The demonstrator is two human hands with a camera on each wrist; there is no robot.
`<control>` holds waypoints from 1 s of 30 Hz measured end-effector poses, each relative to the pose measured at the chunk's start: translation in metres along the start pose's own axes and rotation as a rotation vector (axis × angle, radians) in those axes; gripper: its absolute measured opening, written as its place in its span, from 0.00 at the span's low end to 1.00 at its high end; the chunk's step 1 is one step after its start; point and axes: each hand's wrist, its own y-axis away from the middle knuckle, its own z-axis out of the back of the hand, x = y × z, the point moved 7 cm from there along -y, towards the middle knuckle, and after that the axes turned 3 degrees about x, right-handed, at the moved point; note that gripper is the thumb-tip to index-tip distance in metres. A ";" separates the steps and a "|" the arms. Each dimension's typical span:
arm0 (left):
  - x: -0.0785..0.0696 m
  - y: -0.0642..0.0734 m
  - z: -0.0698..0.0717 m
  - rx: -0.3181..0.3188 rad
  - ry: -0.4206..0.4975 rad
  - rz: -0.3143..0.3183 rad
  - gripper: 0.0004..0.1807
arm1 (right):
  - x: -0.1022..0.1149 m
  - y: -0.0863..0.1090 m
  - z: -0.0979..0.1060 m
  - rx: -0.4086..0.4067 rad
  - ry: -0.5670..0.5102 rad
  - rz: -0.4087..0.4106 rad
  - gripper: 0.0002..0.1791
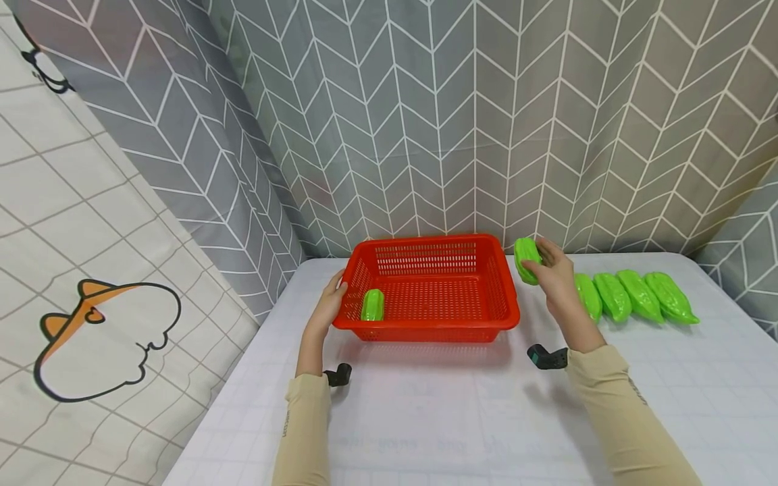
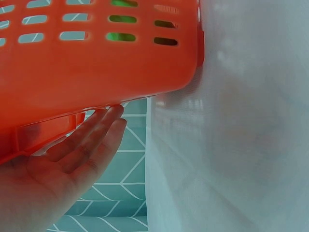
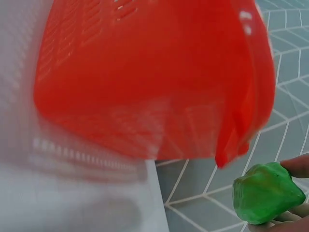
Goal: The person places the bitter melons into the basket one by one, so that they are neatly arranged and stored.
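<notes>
A red plastic basket [image 1: 425, 333] with slotted walls stands on the table. My left hand [image 1: 329, 304] holds its left rim; in the left wrist view the fingers [image 2: 91, 150] lie along the outer wall, below the rim, and the thumb is hidden. To the right of the basket, about rim height, my right hand [image 1: 556, 273] grips a glossy green ridged gourd [image 1: 526, 260] between thumb and fingers. In the right wrist view this gourd [image 3: 267, 193] is apart from the basket wall. Another green gourd [image 1: 373, 306] lies inside the basket at its left end.
Several matching green gourds [image 1: 639, 295] lie in a row on the white-covered table [image 1: 425, 412], right of my right forearm. Behind the basket hangs a grey chevron curtain [image 1: 425, 135]. A black wrist camera [image 1: 547, 357] juts from the right sleeve, another camera [image 1: 339, 374] from the left.
</notes>
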 end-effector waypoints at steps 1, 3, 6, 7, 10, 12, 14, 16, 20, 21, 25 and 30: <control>0.000 0.000 0.000 0.003 -0.005 -0.002 0.29 | 0.002 0.000 -0.002 0.000 0.002 0.005 0.39; 0.001 0.000 -0.001 0.000 -0.004 0.004 0.29 | 0.006 0.001 -0.006 0.005 -0.005 0.016 0.38; 0.001 -0.001 -0.001 0.001 -0.006 0.005 0.29 | 0.011 0.002 -0.011 0.011 -0.017 0.030 0.38; 0.001 -0.001 -0.001 0.001 -0.006 0.006 0.29 | 0.013 0.002 -0.013 0.015 -0.024 0.036 0.38; -0.010 0.006 -0.001 0.010 -0.007 0.018 0.29 | 0.015 0.001 -0.018 0.024 -0.025 0.045 0.39; -0.020 0.014 -0.002 0.020 -0.010 0.030 0.30 | 0.017 0.001 -0.021 0.028 -0.033 0.049 0.39; -0.028 0.020 -0.002 0.031 -0.008 0.045 0.30 | 0.018 0.001 -0.024 0.027 -0.040 0.047 0.39; -0.031 0.022 -0.003 0.036 -0.009 0.049 0.30 | 0.020 0.002 -0.027 0.029 -0.049 0.048 0.39; -0.014 0.009 -0.001 0.033 0.009 0.051 0.30 | 0.023 0.003 -0.035 0.043 -0.051 0.057 0.39; -0.010 0.006 -0.001 0.030 0.009 0.049 0.30 | 0.024 0.004 -0.038 0.047 -0.049 0.062 0.39; 0.001 -0.001 0.000 0.013 -0.002 0.037 0.30 | 0.027 0.004 -0.048 0.065 -0.038 0.071 0.39; 0.001 -0.001 -0.001 -0.001 -0.009 0.013 0.29 | 0.028 0.002 -0.062 0.085 -0.043 0.069 0.38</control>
